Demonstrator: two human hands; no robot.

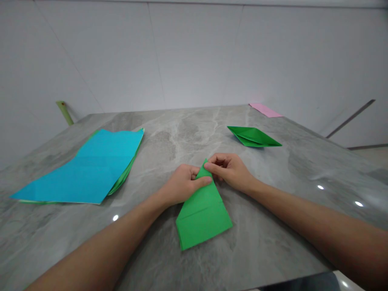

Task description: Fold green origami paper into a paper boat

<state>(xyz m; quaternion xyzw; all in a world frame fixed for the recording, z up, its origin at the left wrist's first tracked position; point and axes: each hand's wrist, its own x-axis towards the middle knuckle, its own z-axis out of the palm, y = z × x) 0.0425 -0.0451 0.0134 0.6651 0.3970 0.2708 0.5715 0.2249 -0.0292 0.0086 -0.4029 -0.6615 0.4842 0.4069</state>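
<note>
A partly folded green paper (202, 213) lies on the grey marble table (188, 133), its far end folded to a point. My left hand (181, 184) is closed on the left side of that point, thumb pressed on top. My right hand (229, 169) is closed on the tip from the right, fingers curled and pinching the paper. Both hands meet at the paper's far tip.
A stack of sheets with a blue sheet (87, 167) on top lies at the left. A finished green folded paper boat (253, 136) rests at the right rear. A pink sheet (266, 110) lies at the far right corner. A wall stands behind the table.
</note>
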